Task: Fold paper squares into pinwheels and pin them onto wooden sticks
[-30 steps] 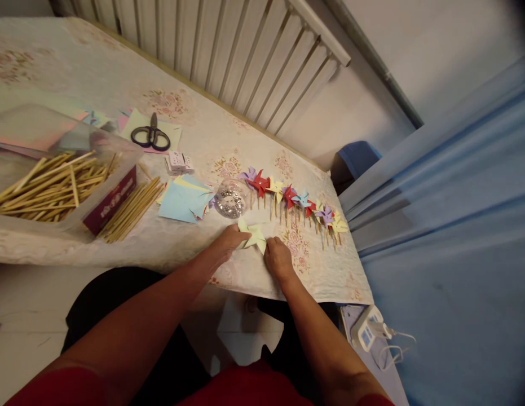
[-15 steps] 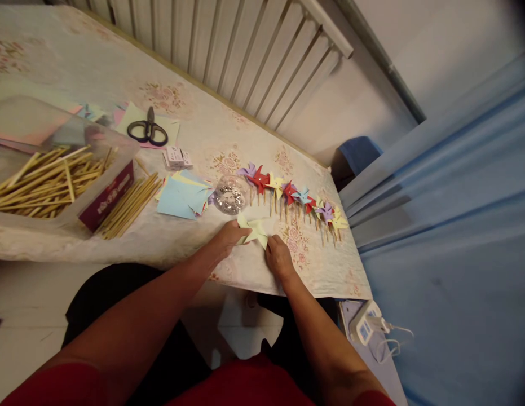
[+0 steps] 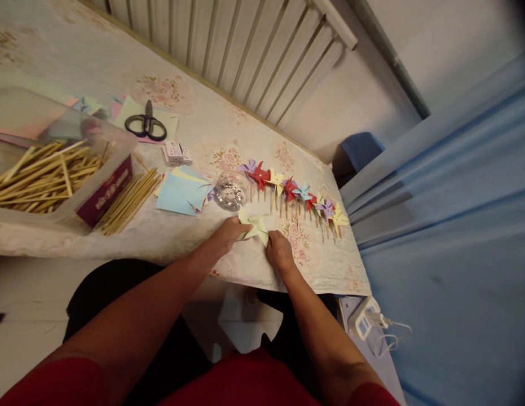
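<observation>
A pale yellow-green paper pinwheel [image 3: 257, 226] is between my two hands near the table's front edge. My left hand [image 3: 230, 232] is closed on its left side, thumb over the paper. On the lower right blade, the fingers of my right hand [image 3: 279, 248] pinch the edge. Just beyond lies a clear round dish [image 3: 229, 192] of small shiny pins. To the left is a stack of cut paper squares [image 3: 184, 192], blue on top. A row of finished pinwheels [image 3: 291, 189] on sticks, red, yellow, purple and blue, lies behind and to the right.
A clear plastic bin [image 3: 71, 208] of wooden sticks stands at the left, with a bundle of loose sticks [image 3: 129, 203] beside it. Black-handled scissors [image 3: 147, 125] rest on paper. Small boxes [image 3: 176, 153] are nearby. A power strip [image 3: 364, 318] sits below the table's right end.
The view has shifted slightly. My hands keep their hold on the pinwheel, and its blades are tilted a little differently.
</observation>
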Motion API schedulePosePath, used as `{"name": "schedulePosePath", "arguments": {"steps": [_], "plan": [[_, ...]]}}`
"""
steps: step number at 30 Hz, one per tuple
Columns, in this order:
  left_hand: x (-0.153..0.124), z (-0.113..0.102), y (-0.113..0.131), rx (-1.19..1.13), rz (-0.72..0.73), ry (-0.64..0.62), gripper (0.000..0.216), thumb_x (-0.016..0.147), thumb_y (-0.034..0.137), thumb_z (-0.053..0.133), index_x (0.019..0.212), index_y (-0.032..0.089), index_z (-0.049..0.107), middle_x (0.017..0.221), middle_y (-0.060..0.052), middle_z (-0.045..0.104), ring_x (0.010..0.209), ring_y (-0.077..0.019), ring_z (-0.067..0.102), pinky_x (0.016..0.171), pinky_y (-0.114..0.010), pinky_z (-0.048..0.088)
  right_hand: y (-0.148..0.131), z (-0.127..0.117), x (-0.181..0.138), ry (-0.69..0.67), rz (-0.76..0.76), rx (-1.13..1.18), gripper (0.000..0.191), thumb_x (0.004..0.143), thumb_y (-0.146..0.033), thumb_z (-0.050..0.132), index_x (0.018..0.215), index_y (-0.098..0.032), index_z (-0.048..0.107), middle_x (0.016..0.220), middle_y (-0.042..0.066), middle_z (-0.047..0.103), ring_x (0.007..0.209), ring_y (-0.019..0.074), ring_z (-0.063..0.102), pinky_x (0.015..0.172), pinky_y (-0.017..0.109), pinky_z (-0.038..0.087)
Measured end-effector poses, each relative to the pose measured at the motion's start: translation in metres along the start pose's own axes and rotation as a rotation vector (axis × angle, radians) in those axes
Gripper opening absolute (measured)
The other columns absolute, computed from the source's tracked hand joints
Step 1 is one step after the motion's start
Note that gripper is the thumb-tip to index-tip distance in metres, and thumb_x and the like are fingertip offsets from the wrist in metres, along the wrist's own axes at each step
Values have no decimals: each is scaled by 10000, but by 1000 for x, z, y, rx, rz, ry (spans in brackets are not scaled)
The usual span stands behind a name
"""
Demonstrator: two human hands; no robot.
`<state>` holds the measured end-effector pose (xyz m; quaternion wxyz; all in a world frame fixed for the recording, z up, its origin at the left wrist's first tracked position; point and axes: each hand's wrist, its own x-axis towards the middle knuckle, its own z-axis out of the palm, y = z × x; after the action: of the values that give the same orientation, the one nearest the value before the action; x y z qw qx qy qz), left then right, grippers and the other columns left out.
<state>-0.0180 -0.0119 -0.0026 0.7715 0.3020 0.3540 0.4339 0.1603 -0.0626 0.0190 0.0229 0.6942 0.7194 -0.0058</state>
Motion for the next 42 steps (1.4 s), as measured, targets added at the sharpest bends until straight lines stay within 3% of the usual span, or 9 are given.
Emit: {"name": "schedulePosePath", "arguments": {"steps": [16, 23, 27, 31, 36, 42], "plan": [[-3, 1, 5, -7, -11, 5, 346, 540, 214, 760, 867, 112, 705, 787, -47, 726, 674, -161, 630, 656, -277, 482, -11, -10, 4, -98, 122, -160, 247, 978, -181, 413, 1034, -151, 652, 1030, 117, 684, 906, 208, 650, 773, 290, 433], [-2, 1, 4, -35, -5, 7, 383, 525, 210, 764, 886, 89, 724, 770, -60, 742, 671, -180, 646, 655, -280, 487, -7, -12, 8, -53, 190, 14, 218, 898, -155, 479, 923, -155, 696, 946, 105, 723, 863, 192, 650, 768, 267, 433], [-2, 1, 3, -38, -7, 24, 372, 522, 209, 760, 874, 94, 722, 762, -63, 736, 683, -188, 647, 678, -290, 484, 0, -20, 8, 125, 249, 303, 189, 830, -170, 507, 818, -163, 695, 802, 53, 717, 758, 171, 628, 742, 257, 441], [-2, 2, 3, -35, -12, 54, 340, 536, 198, 749, 858, 92, 718, 751, -59, 736, 653, -174, 634, 662, -279, 474, -12, -34, 6, 315, 252, 548, 156, 811, -220, 524, 769, -164, 664, 730, 24, 676, 690, 156, 590, 704, 255, 449], [-3, 2, 4, -27, 19, 40, 375, 529, 203, 750, 885, 89, 723, 764, -46, 740, 660, -163, 625, 679, -272, 469, -37, -39, 4, 457, 54, 706, 121, 818, -251, 559, 766, -193, 651, 828, 32, 683, 823, 173, 614, 780, 284, 485], [-7, 7, 8, -12, 70, 6, 380, 519, 259, 771, 861, 98, 730, 729, -20, 717, 678, -158, 617, 694, -269, 455, -49, -16, 7, 588, -91, 770, 102, 841, -240, 607, 769, -216, 675, 989, 64, 711, 991, 210, 629, 938, 386, 471]]}}
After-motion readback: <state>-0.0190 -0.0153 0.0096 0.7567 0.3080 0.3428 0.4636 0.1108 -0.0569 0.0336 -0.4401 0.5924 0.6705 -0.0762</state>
